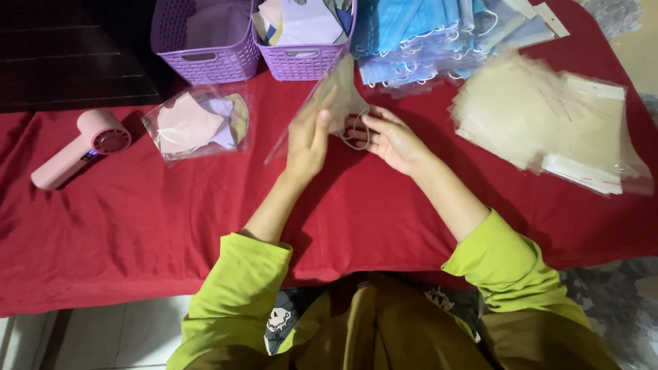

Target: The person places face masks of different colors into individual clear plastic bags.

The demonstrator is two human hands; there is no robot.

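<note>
Head view: left hand grips a clear plastic sleeve over the red cloth; right hand pinches a beige folded face mask into it, its ear loop dangling; mask's far edge blurs; 2 purple baskets cut off at top.

Dim overhead light, soft shadows, perhaps slight blur.

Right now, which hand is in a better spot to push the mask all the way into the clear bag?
Probably the right hand. Its fingers already touch the beige face mask and its ear loop at the bag's opening. The left hand is busy holding the clear plastic bag up off the red cloth.
</note>
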